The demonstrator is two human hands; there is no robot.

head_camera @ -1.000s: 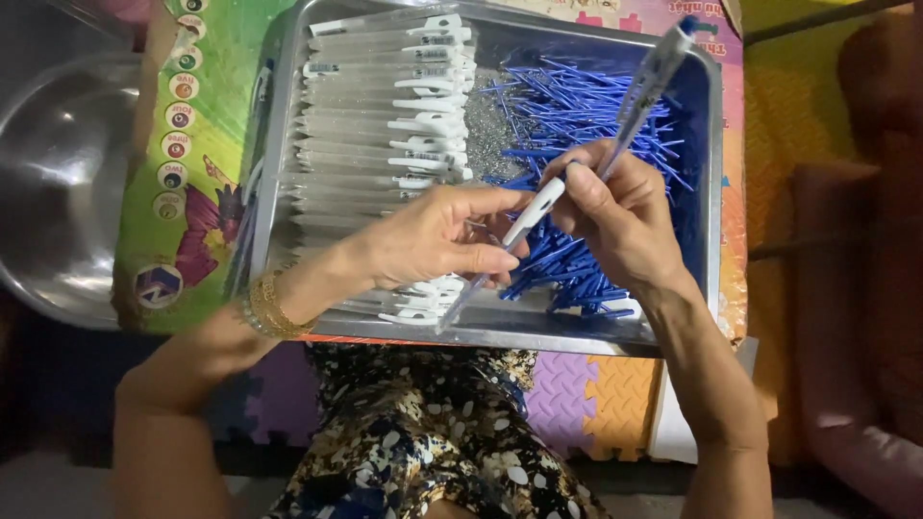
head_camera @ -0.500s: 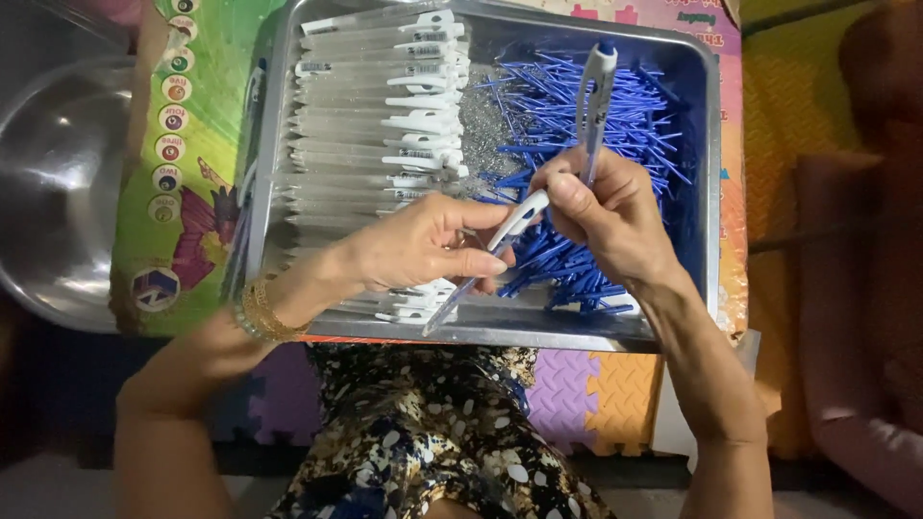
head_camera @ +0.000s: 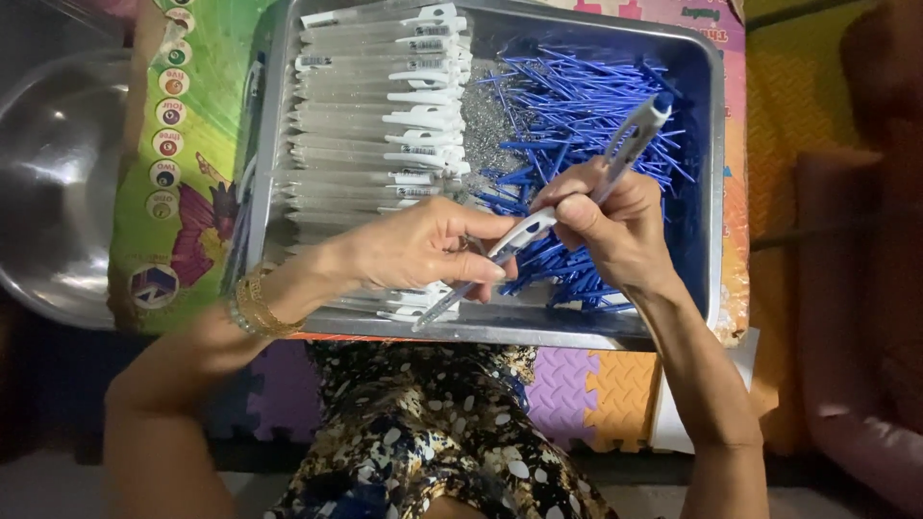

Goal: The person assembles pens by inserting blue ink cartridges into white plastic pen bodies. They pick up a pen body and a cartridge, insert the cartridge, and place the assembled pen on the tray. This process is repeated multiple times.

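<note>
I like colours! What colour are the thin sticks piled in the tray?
Blue sticks, seen in the head view.

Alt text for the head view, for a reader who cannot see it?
Two hands hold one clear pen over a metal tray: left hand at its tip, right hand mid-barrel. The tray holds stacked pen barrels and loose blue refills.

Home floor used for piecework, bright foam puzzle mats (head_camera: 615, 394) underfoot, a child's counting mat (head_camera: 183, 144) (butterfly, numbered dots), steel bowl (head_camera: 58, 183), metal tray (head_camera: 716, 192) of blue refills (head_camera: 577, 125) and rowed pen barrels (head_camera: 375, 125), floral dress (head_camera: 423, 442) on the lap
</note>
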